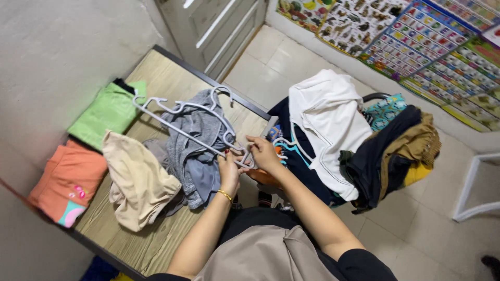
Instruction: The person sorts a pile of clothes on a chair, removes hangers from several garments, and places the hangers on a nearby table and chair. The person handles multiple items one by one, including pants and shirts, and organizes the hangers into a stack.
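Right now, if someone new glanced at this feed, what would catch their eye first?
Probably the two hands at centre: the left hand and the right hand both grip a bundle of pale plastic hangers held over the wooden table. Next, the folded green garment and orange garment by the wall. To the right, a chair piled with clothes, topped by a white garment.

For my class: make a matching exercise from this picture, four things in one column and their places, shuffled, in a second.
Things:
1. green folded garment
2. orange folded garment
3. white garment
4. plastic hangers

Places:
A. draped on the pile of clothes on the chair
B. held in both hands
C. table's near corner by the wall
D. table's far end by the wall

Pairs: 1-D, 2-C, 3-A, 4-B
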